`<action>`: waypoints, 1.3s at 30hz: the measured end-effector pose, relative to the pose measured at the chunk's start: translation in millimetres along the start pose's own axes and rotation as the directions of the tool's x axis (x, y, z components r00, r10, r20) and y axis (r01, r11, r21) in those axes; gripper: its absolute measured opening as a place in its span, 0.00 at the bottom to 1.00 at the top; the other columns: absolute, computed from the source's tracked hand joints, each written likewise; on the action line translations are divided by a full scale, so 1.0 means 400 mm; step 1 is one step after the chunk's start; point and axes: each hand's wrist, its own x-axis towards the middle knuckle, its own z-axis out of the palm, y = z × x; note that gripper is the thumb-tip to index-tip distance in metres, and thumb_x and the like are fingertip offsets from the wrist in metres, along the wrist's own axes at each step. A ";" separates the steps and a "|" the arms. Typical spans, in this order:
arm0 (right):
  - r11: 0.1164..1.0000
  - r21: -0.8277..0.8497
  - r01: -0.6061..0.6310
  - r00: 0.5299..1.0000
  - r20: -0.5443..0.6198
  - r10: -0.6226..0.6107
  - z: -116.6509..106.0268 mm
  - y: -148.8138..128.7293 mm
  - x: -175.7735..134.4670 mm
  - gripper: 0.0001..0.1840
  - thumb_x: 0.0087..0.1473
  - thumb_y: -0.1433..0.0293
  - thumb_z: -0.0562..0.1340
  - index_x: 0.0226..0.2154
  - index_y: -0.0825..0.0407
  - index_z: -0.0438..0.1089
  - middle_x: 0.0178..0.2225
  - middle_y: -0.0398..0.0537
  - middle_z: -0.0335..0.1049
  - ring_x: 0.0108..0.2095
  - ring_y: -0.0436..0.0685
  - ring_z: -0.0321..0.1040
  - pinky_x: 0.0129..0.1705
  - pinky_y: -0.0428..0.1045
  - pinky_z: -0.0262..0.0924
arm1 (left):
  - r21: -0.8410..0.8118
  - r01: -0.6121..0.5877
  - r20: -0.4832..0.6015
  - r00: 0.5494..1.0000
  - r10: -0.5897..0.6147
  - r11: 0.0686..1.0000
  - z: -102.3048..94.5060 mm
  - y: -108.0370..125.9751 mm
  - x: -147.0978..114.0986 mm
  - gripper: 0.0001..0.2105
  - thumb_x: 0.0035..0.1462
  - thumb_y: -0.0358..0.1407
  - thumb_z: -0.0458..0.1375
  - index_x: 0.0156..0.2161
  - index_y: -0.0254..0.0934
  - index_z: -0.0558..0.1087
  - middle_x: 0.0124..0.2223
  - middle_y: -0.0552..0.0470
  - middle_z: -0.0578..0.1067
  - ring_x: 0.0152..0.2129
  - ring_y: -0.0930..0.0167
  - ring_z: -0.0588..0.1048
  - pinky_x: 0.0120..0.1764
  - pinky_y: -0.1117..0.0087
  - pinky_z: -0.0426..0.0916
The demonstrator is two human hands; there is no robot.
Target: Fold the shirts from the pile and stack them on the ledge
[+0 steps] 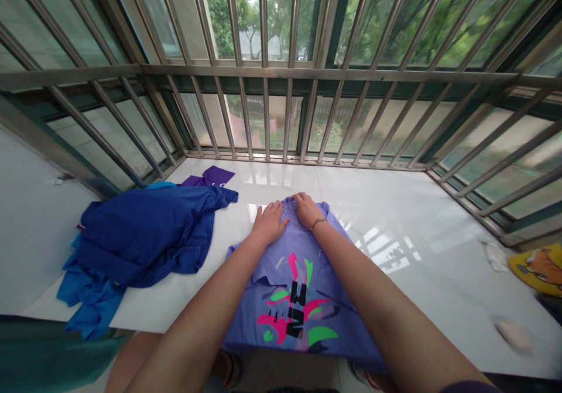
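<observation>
A lavender T-shirt (299,242) with a pink, green and black print lies spread on the white ledge, its collar end toward the window and its lower part reaching the near edge. My left hand (270,223) rests flat on the cloth at the left of the collar, fingers stretched out. At the collar's right side, my right hand (307,210) has its fingers bent and closed on the fabric; a thin bracelet circles that wrist. Both forearms cover parts of the shirt's sides.
To the left is a heap of clothes: a dark blue garment (149,229) over a bright blue one (94,305), with a purple piece (218,175) behind. Metal bars (266,118) line the windows. A yellow item (538,269) and a blurred pale object (513,333) lie at right.
</observation>
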 end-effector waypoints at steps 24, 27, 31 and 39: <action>0.991 -0.101 -0.092 0.994 -0.063 0.086 -0.181 -0.040 -0.341 0.29 0.72 0.59 0.57 0.70 0.53 0.64 0.75 0.65 0.54 0.76 0.74 0.45 0.74 0.72 0.46 | 0.010 -0.102 0.064 0.993 0.101 0.995 -0.008 0.009 0.040 0.34 0.75 0.52 0.45 0.80 0.45 0.49 0.81 0.48 0.50 0.77 0.57 0.51 0.75 0.39 0.42; 0.994 -0.050 -0.100 0.994 -0.054 0.097 -0.170 -0.069 -0.554 0.33 0.71 0.54 0.59 0.73 0.43 0.60 0.77 0.57 0.52 0.78 0.74 0.43 0.75 0.76 0.44 | -0.006 -0.115 -0.008 0.993 0.115 0.993 -0.021 0.013 0.022 0.32 0.75 0.48 0.45 0.79 0.45 0.53 0.80 0.47 0.52 0.77 0.58 0.52 0.76 0.42 0.41; 0.993 0.017 -0.119 0.993 -0.013 0.120 -0.134 -0.131 -0.731 0.33 0.69 0.53 0.61 0.73 0.36 0.61 0.74 0.53 0.59 0.75 0.73 0.51 0.74 0.77 0.48 | -0.125 -0.120 -0.191 0.977 0.095 0.985 -0.061 -0.028 -0.072 0.26 0.76 0.42 0.43 0.73 0.42 0.65 0.76 0.43 0.64 0.73 0.60 0.62 0.75 0.45 0.51; 0.984 0.166 -0.065 0.997 0.061 0.056 -0.092 -0.308 -0.637 0.30 0.68 0.62 0.62 0.71 0.39 0.65 0.71 0.56 0.63 0.71 0.71 0.60 0.74 0.73 0.52 | -0.303 0.130 -0.296 0.929 -0.223 0.944 -0.135 -0.177 -0.458 0.16 0.69 0.42 0.51 0.50 0.41 0.79 0.47 0.46 0.84 0.43 0.61 0.82 0.50 0.60 0.77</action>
